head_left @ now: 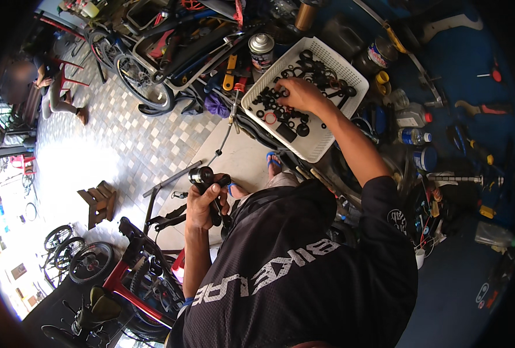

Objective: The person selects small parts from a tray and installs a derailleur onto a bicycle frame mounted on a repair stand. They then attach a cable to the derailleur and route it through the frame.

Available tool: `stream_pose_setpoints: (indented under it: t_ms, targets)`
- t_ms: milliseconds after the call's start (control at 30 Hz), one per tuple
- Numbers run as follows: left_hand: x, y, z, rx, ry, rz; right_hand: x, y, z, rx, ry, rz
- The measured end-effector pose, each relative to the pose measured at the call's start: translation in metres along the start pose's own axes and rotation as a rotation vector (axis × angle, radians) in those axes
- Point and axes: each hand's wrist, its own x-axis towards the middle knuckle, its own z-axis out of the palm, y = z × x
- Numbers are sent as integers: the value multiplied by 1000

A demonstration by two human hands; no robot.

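Observation:
My left hand [202,203] is wrapped round a black bicycle part [201,175] with a round, shiny, ringed end; it looks like a stem, though the fingers cover much of it. My right arm reaches over to a white plastic basket [321,152] with perforated walls. Inside it lie many small black rings and spacers [315,72], with a red ring [270,118] and a dark rectangular block [286,132] among them. Down among these small parts, my right hand [295,93] has its fingers bent together; whatever is between the fingertips is hidden.
A spray can [261,51] stands left of the basket, beside a yellow-handled tool [230,72]. Bottles [413,116] line its right side. Tools hang on the blue wall. A red bike frame [121,278] and a wooden stool [98,203] are at left; a person [54,84] sits farther off.

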Motion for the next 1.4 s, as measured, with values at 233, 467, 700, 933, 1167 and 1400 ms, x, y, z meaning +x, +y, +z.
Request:
stream_pose_setpoints:
  t_ms: [233, 467, 700, 933, 1167, 1400]
  targets:
    - [0, 2, 1, -40, 5, -12, 2, 11, -6, 124, 7, 100]
    - [6, 3, 0, -36, -26, -29, -4, 14, -16, 269, 7, 118]
    - [11, 2, 0, -36, -22, -40, -30, -2, -15, 111, 21, 70]
    - [14, 4, 0, -32, -33, -56, -73, -13, -19, -60, -215, 84]
    - [21, 7, 8, -22, -63, -70, -70, -13, -15, -23, -34, 97]
    - [19, 9, 5, -30, -72, -46, -62, -34, -7, -71, -140, 81]
